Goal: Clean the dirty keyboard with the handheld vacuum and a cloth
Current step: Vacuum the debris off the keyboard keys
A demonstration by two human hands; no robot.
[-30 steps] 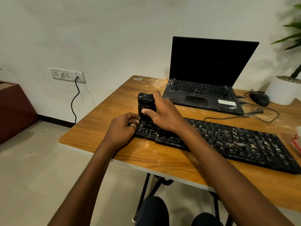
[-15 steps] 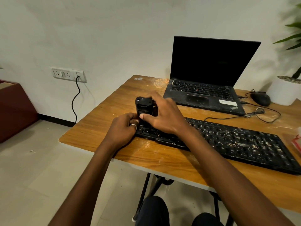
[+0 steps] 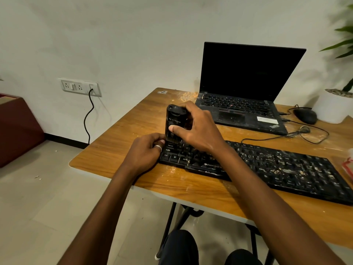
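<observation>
A long black keyboard [image 3: 282, 167] lies across the wooden table [image 3: 118, 150], its right half speckled with crumbs and dust. My right hand [image 3: 196, 131] grips a small black handheld vacuum [image 3: 174, 121], held upright with its brush end down on the keyboard's left keys; my thumb presses its front. My left hand [image 3: 146, 152], with a ring on one finger, holds the keyboard's left end, fingers curled over its edge. No cloth is in view.
An open black laptop [image 3: 246, 88] stands behind the keyboard, dusty too. A black mouse [image 3: 305, 116] with its cable [image 3: 305, 134] lies to its right, beside a white plant pot [image 3: 333, 108]. A red-and-white packet [image 3: 348, 165] shows at the right edge. A wall socket [image 3: 80, 87] is at left.
The vacuum has tipped more upright and shifted slightly left on the keyboard's left keys. My left hand has stayed at the keyboard's end.
</observation>
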